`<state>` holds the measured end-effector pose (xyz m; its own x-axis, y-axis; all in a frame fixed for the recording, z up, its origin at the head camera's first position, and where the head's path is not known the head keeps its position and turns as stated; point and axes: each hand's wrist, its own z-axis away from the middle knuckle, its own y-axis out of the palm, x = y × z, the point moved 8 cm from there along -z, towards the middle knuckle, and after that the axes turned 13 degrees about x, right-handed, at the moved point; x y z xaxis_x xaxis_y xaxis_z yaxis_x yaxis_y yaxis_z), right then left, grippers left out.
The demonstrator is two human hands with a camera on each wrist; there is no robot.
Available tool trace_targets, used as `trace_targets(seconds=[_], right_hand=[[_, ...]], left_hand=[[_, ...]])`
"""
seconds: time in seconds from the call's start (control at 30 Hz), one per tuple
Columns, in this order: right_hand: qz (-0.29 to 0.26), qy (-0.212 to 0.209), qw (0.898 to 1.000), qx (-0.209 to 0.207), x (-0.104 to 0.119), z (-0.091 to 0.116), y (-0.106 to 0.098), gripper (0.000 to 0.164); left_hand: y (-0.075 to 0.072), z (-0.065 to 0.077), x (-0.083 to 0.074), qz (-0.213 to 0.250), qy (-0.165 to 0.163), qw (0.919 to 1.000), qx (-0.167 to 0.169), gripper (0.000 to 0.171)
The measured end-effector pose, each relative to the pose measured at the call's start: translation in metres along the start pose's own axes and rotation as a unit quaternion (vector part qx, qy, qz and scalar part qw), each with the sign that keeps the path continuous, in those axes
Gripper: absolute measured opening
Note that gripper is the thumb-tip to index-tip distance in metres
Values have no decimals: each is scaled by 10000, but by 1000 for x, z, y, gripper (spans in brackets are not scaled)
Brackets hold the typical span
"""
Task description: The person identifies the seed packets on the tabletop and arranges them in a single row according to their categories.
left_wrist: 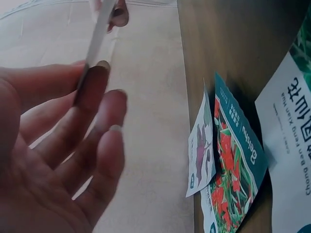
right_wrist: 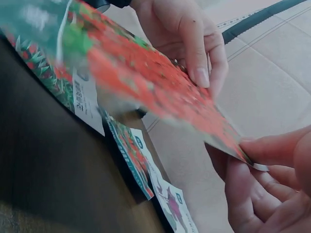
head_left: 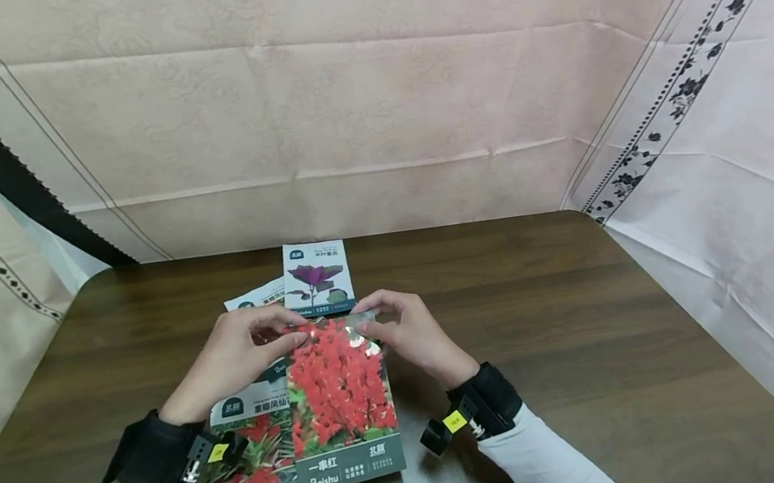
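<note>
A seed packet (head_left: 340, 386) with a photo of dense red flowers and a dark green band at its bottom is held up over the table. My left hand (head_left: 246, 346) pinches its top left edge between thumb and fingers, while my right hand (head_left: 414, 336) pinches the top right corner. In the right wrist view, the packet (right_wrist: 146, 80) slants between both hands, its printed face showing. The left wrist view has it nearly edge-on. Behind its left side lies a second packet (head_left: 255, 463) with red flowers among narrow green leaves, partly covered in the head view.
A small white packet (head_left: 314, 275) with a purple plant lies near the table's far edge, overlapping another packet (left_wrist: 233, 160) with red flowers and a green band. The brown wooden table (head_left: 553, 334) ends at a pale cloth (head_left: 341, 117) hanging behind it.
</note>
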<state>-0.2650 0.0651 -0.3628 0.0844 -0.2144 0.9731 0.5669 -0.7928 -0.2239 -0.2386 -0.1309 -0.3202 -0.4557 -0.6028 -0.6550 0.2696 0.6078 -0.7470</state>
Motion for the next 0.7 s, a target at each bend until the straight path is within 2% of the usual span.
trace_targets(seconds=[0.17,0.33,0.7], right_hand=[[213,34,9992,337,-5,-2,6,21],[355,26,9977,579,-4,-2,12,20],[656,119,9941,855,-16,-5,16,20]], left_hand=[[3,0,3,-65,-29,9993,370,8],[5,0,8,-29,-178,9981,587,9],[14,-2,18,-40,-299,9942,1034,8]])
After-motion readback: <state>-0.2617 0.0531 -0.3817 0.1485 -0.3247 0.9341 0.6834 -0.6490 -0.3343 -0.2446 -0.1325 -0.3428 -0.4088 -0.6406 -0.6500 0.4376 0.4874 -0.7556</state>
